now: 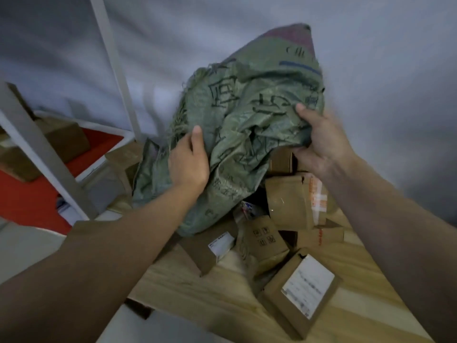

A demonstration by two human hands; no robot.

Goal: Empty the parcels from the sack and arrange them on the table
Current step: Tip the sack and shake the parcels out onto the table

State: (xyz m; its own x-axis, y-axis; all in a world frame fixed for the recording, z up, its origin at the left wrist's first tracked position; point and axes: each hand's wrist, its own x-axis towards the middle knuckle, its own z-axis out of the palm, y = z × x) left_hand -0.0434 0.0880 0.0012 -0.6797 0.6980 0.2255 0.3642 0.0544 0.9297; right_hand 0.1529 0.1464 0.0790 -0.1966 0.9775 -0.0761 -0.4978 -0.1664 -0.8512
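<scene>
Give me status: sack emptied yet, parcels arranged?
Done: several cardboard parcels already lie tumbled out on the wooden table. In hand: the left hand and right hand both grip the green sack, lifted over the pile; whether anything remains inside cannot be seen. Left: arranging, since the parcels lie in a loose heap.

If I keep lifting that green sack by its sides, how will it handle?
Probably floppy: the sack creases and bunches where the left hand and right hand grip it. Likely light now, since parcels already lie spilled on the table. Its frayed edge may snag.
</scene>
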